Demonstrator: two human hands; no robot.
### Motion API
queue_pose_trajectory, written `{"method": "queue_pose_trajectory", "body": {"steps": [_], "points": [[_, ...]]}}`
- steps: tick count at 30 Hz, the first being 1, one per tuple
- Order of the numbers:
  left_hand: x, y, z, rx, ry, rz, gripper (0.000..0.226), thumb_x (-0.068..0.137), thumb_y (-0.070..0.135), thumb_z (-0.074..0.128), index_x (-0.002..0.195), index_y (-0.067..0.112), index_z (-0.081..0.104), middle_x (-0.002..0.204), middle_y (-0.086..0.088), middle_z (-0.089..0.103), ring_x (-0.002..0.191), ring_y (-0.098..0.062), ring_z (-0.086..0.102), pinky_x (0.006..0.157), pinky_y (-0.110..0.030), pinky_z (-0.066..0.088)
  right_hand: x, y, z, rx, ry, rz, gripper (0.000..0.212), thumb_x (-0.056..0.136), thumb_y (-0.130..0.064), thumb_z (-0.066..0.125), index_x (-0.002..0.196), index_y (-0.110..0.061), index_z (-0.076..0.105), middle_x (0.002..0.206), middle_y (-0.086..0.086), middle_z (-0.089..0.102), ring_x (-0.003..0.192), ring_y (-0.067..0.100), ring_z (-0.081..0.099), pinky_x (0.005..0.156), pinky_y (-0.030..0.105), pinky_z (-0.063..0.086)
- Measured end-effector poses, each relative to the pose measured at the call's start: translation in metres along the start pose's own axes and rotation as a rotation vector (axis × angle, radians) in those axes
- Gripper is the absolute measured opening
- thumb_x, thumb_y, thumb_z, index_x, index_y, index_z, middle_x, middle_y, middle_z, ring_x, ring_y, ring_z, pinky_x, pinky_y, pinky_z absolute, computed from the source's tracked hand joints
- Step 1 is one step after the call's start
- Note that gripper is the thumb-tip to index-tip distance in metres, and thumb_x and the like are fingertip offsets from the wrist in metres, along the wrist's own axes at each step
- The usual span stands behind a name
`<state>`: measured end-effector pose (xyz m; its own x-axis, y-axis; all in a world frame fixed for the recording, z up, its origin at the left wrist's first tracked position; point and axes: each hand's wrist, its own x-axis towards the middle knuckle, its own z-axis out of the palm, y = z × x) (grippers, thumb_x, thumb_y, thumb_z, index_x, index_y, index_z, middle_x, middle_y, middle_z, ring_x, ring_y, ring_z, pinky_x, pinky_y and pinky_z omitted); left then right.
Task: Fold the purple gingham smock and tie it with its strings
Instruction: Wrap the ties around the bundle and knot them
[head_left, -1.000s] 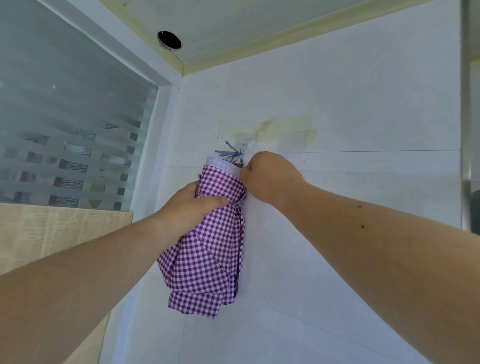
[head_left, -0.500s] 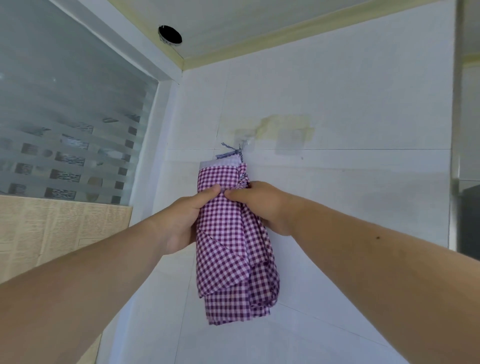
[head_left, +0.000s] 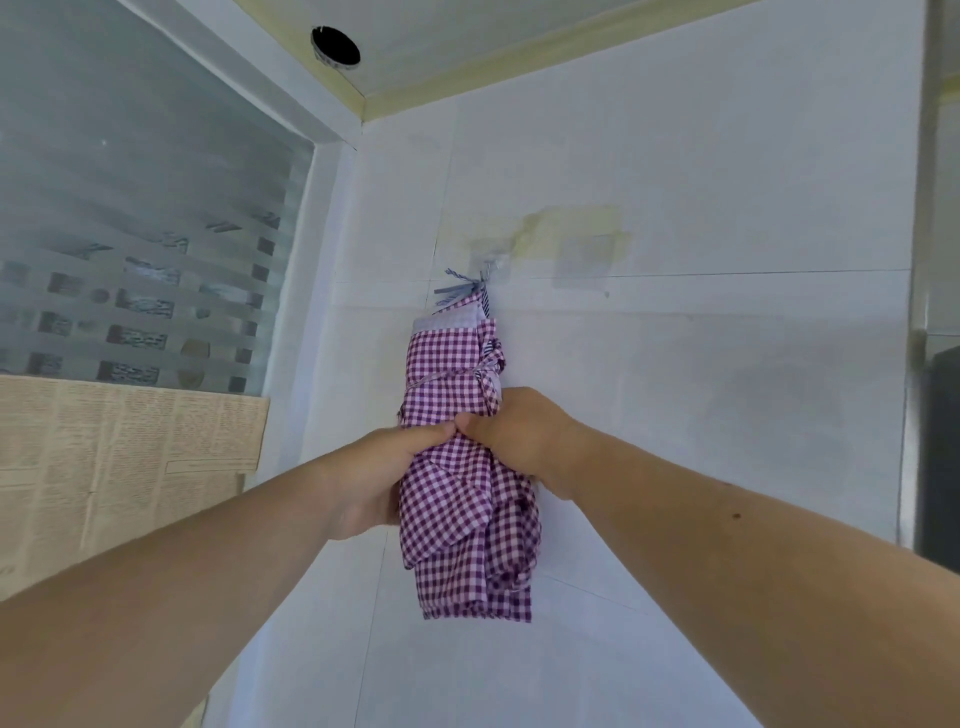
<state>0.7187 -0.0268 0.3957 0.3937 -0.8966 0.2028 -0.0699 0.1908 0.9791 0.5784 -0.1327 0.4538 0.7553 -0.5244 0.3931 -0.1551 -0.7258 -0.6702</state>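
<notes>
Both hands, left (head_left: 371, 480) and right (head_left: 514, 441), thumbs touching, grip the folded purple gingham smock (head_left: 462, 499) hanging against a white tiled wall (head_left: 701, 389).

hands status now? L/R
Left hand: closed, gripping the gingham smock mid-bundle.
Right hand: closed, gripping the same smock bundle.

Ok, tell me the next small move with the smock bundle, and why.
Probably let go and leave it hanging. The smock is folded into a narrow bundle, a string already circles its upper part, and it hangs from the wall hook; left hand and right hand grip its middle.
</notes>
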Motion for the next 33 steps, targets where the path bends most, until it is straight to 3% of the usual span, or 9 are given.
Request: {"method": "queue_pose_trajectory", "body": {"steps": [4,9,14,16,20,22,26,29,33], "points": [[-0.007,-0.017,-0.006,0.004,-0.079,-0.059,0.059,0.09,0.053,0.076,0.139,0.024,0.063,0.128,-0.008,0.075,0.119,-0.031,0.071,0.107,-0.057,0.052,-0.005,0.001,0.007,-0.08,0.012,-0.002,0.045,0.102,-0.047,0.059,0.131,-0.012,0.064,0.122,0.007,0.071,0.103,0.02,0.068,0.095,0.035,0.056],[-0.017,-0.033,-0.008,-0.011,-0.107,-0.118,0.062,0.086,0.047,0.08,0.138,0.018,0.064,0.127,-0.011,0.075,0.118,-0.032,0.071,0.109,-0.056,0.051,-0.021,-0.002,0.006,-0.091,-0.062,0.086,0.056,0.096,-0.048,0.068,0.14,-0.016,0.057,0.129,0.004,0.067,0.086,0.01,0.061,0.064,0.022,0.047],[-0.021,-0.039,-0.003,0.04,-0.012,-0.12,0.065,0.085,0.063,0.071,0.134,0.021,0.065,0.119,-0.008,0.078,0.111,-0.028,0.075,0.103,-0.053,0.056,-0.028,0.006,0.009,-0.148,-0.154,0.21,0.053,0.092,-0.051,0.072,0.13,-0.017,0.058,0.121,0.002,0.069,0.1,0.02,0.066,0.084,0.037,0.059],[-0.022,-0.041,-0.002,0.072,0.02,-0.152,0.068,0.084,0.07,0.069,0.132,0.022,0.066,0.116,-0.007,0.079,0.107,-0.027,0.076,0.099,-0.052,0.059,-0.031,0.008,0.012,-0.123,-0.151,0.255,0.047,0.094,-0.053,0.069,0.122,-0.018,0.057,0.117,0.004,0.07,0.101,0.022,0.068,0.083,0.038,0.061],[-0.031,-0.043,-0.002,0.102,-0.085,-0.278,0.069,0.083,0.069,0.07,0.13,0.018,0.069,0.115,-0.014,0.078,0.104,-0.033,0.076,0.089,-0.054,0.062,-0.034,0.014,0.014,-0.09,-0.162,0.289,0.055,0.093,-0.053,0.07,0.13,-0.015,0.057,0.12,0.006,0.071,0.105,0.027,0.07,0.091,0.046,0.06],[-0.033,-0.044,-0.005,0.119,-0.101,-0.286,0.068,0.083,0.069,0.071,0.126,0.016,0.071,0.106,-0.011,0.079,0.087,-0.026,0.076,0.078,-0.043,0.062,-0.037,0.016,0.013,-0.038,-0.231,0.315,0.053,0.091,-0.046,0.076,0.13,-0.016,0.057,0.121,0.007,0.072,0.106,0.028,0.071,0.092,0.048,0.061],[-0.025,-0.054,-0.007,0.105,0.016,-0.21,0.059,0.077,0.064,0.077,0.109,0.015,0.067,0.074,-0.001,0.064,0.052,-0.008,0.044,0.042,-0.019,0.033,-0.045,0.029,0.017,-0.071,-0.253,0.293,0.043,0.095,-0.043,0.073,0.126,-0.015,0.062,0.109,0.007,0.076,0.092,0.024,0.076,0.077,0.038,0.066],[-0.021,-0.061,-0.007,0.086,0.071,-0.165,0.058,0.076,0.057,0.081,0.11,0.014,0.063,0.069,0.0,0.054,0.049,-0.007,0.032,0.038,-0.019,0.022,-0.046,0.037,0.03,-0.214,-0.145,0.229,0.035,0.101,-0.044,0.063,0.116,-0.012,0.064,0.098,0.007,0.075,0.082,0.021,0.075,0.07,0.032,0.066],[-0.02,-0.062,-0.012,0.108,0.083,-0.142,0.055,0.082,0.056,0.08,0.109,0.013,0.063,0.071,-0.002,0.053,0.05,-0.009,0.031,0.038,-0.021,0.022,-0.045,0.036,0.032,-0.122,-0.139,0.243,0.027,0.099,-0.04,0.068,0.11,-0.017,0.06,0.097,0.001,0.072,0.086,0.016,0.072,0.075,0.031,0.064]]}}
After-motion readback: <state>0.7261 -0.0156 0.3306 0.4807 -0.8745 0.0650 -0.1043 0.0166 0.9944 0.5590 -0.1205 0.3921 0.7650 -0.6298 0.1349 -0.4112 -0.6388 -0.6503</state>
